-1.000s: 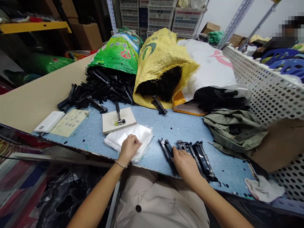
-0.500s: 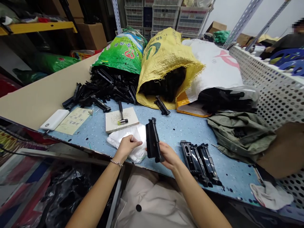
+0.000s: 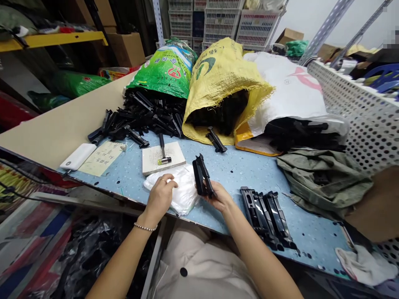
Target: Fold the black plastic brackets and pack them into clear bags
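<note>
My left hand (image 3: pixel 160 196) lies on a folded clear plastic bag (image 3: pixel 183 192), its fingers curled over the bag. My right hand (image 3: pixel 220 197) is shut on a long black plastic part (image 3: pixel 202 176), which stands tilted up from my palm just right of the bag. Several similar black parts (image 3: pixel 266 218) lie side by side on the blue speckled table (image 3: pixel 230 174) to the right of that hand, apart from it. A large heap of black parts (image 3: pixel 146 116) lies further off.
A mallet (image 3: pixel 162 150) rests on a board (image 3: pixel 162 160) beyond the bag. Open woven sacks (image 3: pixel 221 95) of black parts line the far table edge. A power bank (image 3: pixel 77 156), paper note (image 3: pixel 101 158), olive cloth (image 3: pixel 324 182) and perforated metal panel (image 3: pixel 374 133) surround the table.
My right hand has taken a black part from the row and now holds it lower, nearer the bag. My left hand stays on the bag. The view has shifted slightly.
</note>
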{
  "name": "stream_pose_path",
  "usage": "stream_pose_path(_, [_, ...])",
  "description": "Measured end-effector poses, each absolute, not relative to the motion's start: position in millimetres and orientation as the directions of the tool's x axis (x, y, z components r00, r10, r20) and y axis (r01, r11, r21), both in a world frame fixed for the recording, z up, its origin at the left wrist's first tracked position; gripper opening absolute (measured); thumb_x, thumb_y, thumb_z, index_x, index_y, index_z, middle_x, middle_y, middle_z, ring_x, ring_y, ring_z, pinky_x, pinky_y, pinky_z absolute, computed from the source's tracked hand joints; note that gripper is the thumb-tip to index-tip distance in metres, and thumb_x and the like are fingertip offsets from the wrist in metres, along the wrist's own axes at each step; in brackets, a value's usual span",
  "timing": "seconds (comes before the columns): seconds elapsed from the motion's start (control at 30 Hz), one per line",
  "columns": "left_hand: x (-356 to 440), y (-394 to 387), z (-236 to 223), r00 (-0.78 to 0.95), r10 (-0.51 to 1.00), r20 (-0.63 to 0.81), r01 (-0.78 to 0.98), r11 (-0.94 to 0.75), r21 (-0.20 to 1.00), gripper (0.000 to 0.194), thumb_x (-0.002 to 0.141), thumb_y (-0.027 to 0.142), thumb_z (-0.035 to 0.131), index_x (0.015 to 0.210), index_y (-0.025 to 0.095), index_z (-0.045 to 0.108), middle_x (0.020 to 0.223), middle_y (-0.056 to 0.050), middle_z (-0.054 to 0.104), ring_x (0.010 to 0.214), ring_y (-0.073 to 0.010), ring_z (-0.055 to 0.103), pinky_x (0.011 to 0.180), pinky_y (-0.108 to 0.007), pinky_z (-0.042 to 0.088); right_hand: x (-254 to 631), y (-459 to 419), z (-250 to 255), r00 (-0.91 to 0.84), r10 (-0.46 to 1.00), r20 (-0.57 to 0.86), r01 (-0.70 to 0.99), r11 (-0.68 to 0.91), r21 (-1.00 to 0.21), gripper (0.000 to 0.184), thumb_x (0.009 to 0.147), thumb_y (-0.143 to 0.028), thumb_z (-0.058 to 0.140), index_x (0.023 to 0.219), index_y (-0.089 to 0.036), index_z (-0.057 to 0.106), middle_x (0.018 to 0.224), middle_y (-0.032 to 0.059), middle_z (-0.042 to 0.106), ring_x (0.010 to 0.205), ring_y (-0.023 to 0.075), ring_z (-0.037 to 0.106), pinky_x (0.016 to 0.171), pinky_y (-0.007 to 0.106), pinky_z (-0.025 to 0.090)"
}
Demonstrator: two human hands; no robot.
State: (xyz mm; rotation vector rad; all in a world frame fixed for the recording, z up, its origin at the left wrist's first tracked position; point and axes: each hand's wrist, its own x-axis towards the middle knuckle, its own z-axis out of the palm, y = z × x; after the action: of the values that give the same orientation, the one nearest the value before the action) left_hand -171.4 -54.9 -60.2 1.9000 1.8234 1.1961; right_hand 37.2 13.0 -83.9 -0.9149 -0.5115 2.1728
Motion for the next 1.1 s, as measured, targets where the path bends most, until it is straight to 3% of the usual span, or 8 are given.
stream_pose_path(0.23, [-163.0,-47.6,-57.9,-0.035,0.980,0.194,0.600,-0.135,0.789,0.052,0.077,0.006,0.042,0.124,0.019,0.060,0.123,-0.008,0.058,0.092,-0.0159,0.062,0.087,-0.031,0.051,67.6,-33.2,-72.8,-0.743,0.570,-0.351,-0.400,-0.798,-0.451,0.038,0.081,-0.030,0.068,0.114,-0.014,0.059,0.087,0.0064,0.070,0.064,0.0142,0.066,0.049,0.022,0.054])
stream_pose_path(0.43, [-146.9,-62.0,-48.6,0.086,0.948,0.307,0.584,-0.297,0.755,0.058,0.084,0.006,0.040,0.138,0.026,0.046,0.137,-0.008,0.049,0.120,-0.0190,0.052,0.103,-0.035,0.043,66.2,-54.5,-83.6,-0.773,0.429,-0.467,-0.273,-0.890,-0.365,0.025,0.083,-0.029,0.064,0.097,-0.008,0.063,0.076,0.0060,0.066,0.058,0.0074,0.061,0.044,0.011,0.045])
stream_pose_path(0.57, [-117.4,-90.7,-51.3,0.383,0.843,0.378,0.507,-0.534,0.677,0.068,0.084,-0.001,0.034,0.146,0.027,0.030,0.143,-0.009,0.045,0.131,-0.0187,0.044,0.109,-0.038,0.040,51.4,-46.7,-91.9,-0.527,0.712,-0.465,-0.304,-0.668,-0.679,0.015,0.077,-0.027,0.067,0.083,-0.014,0.062,0.068,-0.0001,0.062,0.059,0.0087,0.056,0.049,0.015,0.045])
stream_pose_path(0.67, [-102.1,-110.7,-51.6,0.457,0.829,0.322,0.492,-0.537,0.685,0.069,0.082,0.000,0.037,0.146,0.025,0.031,0.143,-0.010,0.044,0.130,-0.0201,0.045,0.108,-0.038,0.042,43.9,-56.1,-84.4,-0.321,0.908,-0.268,-0.124,-0.321,-0.939,0.011,0.074,-0.018,0.062,0.085,-0.017,0.062,0.075,-0.0018,0.063,0.076,0.0139,0.058,0.069,0.024,0.049])
stream_pose_path(0.73, [-104.2,-123.8,-45.0,0.413,0.868,0.277,0.533,-0.477,0.699,0.058,0.084,0.007,0.045,0.139,0.024,0.043,0.135,-0.011,0.052,0.123,-0.0211,0.052,0.104,-0.036,0.045,45.4,-68.5,-71.7,-0.401,0.908,-0.121,0.046,-0.112,-0.993,0.021,0.077,-0.016,0.056,0.097,-0.018,0.063,0.089,0.0000,0.066,0.087,0.0164,0.059,0.080,0.029,0.048])
stream_pose_path(0.87, [-148.1,-160.7,-28.8,0.274,0.959,0.073,0.661,-0.243,0.710,0.032,0.087,0.024,0.052,0.116,0.025,0.064,0.111,-0.007,0.066,0.102,-0.0190,0.064,0.091,-0.026,0.051,80.9,-78.1,-40.5,-0.706,0.694,-0.140,0.215,0.021,-0.976,0.034,0.087,-0.026,0.052,0.120,-0.023,0.059,0.113,0.0048,0.064,0.093,0.0176,0.062,0.081,0.030,0.049])
stream_pose_path(0.97, [-203.5,-197.2,-46.0,0.115,0.939,-0.325,0.810,0.100,0.577,0.025,0.081,0.028,0.057,0.100,0.025,0.071,0.102,-0.005,0.071,0.095,-0.0214,0.067,0.084,-0.027,0.052,131.3,-61.2,-26.9,-0.424,0.900,-0.101,0.596,0.194,-0.779,0.034,0.093,-0.025,0.042,0.125,-0.023,0.055,0.121,0.0099,0.060,0.103,0.0207,0.060,0.087,0.034,0.047])
stream_pose_path(1.1, [-258.3,-246.6,-116.8,-0.190,0.714,-0.673,0.878,0.431,0.209,0.015,0.064,0.011,0.054,0.062,0.018,0.066,0.073,-0.007,0.074,0.080,-0.0272,0.070,0.074,-0.032,0.052,167.2,-40.1,-31.1,-0.069,0.989,-0.134,0.984,0.045,-0.173,0.032,0.094,-0.027,0.042,0.120,-0.014,0.055,0.110,0.0168,0.060,0.094,0.0267,0.061,0.074,0.035,0.047])
